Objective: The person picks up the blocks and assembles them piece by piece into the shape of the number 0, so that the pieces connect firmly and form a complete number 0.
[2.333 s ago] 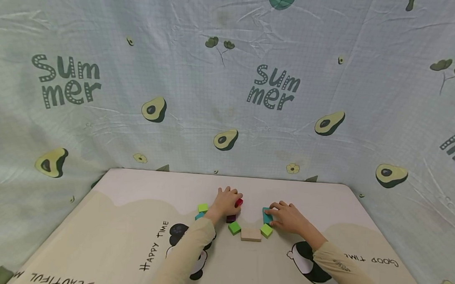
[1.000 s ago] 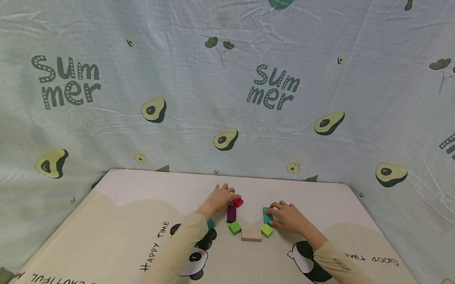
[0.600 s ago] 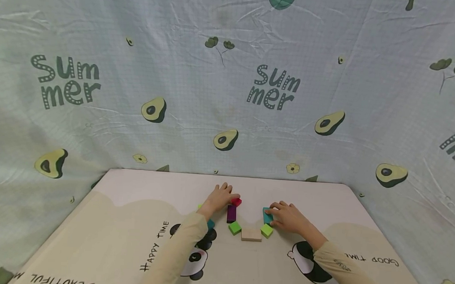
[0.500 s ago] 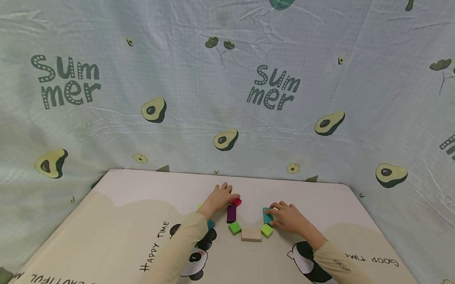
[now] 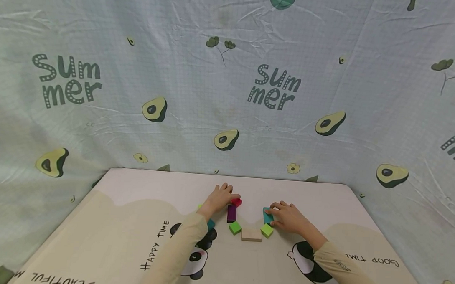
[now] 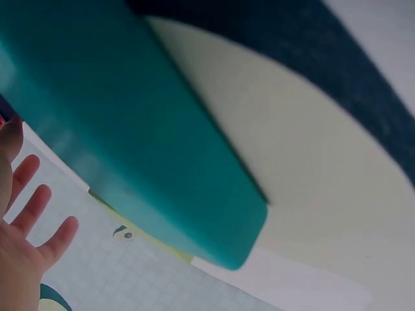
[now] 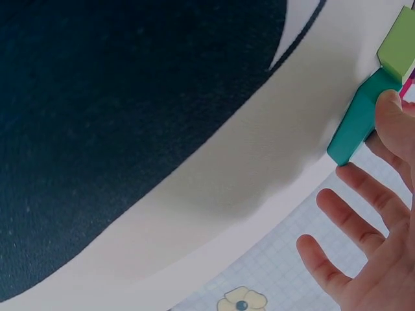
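My left hand [image 5: 219, 199] pinches a small red block [image 5: 236, 202] at the far end of an upright purple block [image 5: 231, 214]. Its other fingers are spread, as the left wrist view shows, and the grip itself is mostly hidden there. My right hand [image 5: 288, 217] holds a teal block [image 5: 268, 215] between thumb and fingers. In the right wrist view the thumb lies on this teal block [image 7: 363, 120]. A green block [image 5: 235, 228], a plain wooden block [image 5: 251, 234] and a lime block [image 5: 267, 230] form a curve between the two sides.
Another teal block [image 6: 142, 142] lies close beneath the left wrist, partly behind the forearm in the head view. A lime block [image 5: 199, 206] peeks out beside that arm. A printed table mat [image 5: 127, 222] reaches back to a patterned curtain [image 5: 191, 94].
My left hand has shifted slightly left, uncovering the purple block. The red block has slid a little left against it. My right hand stays on the teal block.
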`<state>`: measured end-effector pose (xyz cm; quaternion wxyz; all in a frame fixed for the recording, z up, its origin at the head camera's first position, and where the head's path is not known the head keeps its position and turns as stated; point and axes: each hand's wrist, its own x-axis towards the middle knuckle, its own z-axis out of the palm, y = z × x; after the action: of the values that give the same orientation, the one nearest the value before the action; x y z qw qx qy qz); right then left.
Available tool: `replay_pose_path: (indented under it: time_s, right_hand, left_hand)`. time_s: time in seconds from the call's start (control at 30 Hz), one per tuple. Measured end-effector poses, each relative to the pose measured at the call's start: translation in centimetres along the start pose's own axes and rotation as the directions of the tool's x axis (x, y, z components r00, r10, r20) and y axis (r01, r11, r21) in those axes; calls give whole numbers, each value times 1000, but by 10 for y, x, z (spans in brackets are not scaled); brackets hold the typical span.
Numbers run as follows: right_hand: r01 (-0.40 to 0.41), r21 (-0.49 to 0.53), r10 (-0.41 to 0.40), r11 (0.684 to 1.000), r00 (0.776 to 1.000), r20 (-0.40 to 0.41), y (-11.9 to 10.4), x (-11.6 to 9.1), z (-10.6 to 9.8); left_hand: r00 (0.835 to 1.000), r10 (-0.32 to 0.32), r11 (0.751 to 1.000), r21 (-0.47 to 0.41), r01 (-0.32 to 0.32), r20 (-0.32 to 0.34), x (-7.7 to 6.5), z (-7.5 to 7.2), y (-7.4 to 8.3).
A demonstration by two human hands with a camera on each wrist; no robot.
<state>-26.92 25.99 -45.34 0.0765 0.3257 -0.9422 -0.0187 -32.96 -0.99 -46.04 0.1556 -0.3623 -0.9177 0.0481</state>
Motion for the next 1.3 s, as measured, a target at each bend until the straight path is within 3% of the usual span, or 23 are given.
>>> replay_pose_path:
  time_s: [0.47, 0.67, 0.83, 1.1, 1.3]
  right_hand:
    - [2, -9, -2, 1000, 1000, -4, -1, 0, -1]
    - [43, 10, -42, 999, 997, -60, -1, -2, -2]
    - [85, 28, -82, 996, 991, -105, 3, -2, 0]
    - [21, 10, -21, 1000, 999, -37, -1, 0, -2]
    - [6, 34, -5, 999, 1000, -22, -2, 2, -4]
  left_hand:
    - [1000, 0, 1000, 13, 0, 21, 0, 0, 0]
    - [1000, 12, 1000, -1, -12, 13, -1, -2, -1]
    - [998, 50, 998, 41, -49, -30, -2, -6, -5]
    - [992, 108, 994, 41, -105, -65, -9, -20, -11]
    - [990, 122, 993, 17, -121, -78, -21, -30, -18]
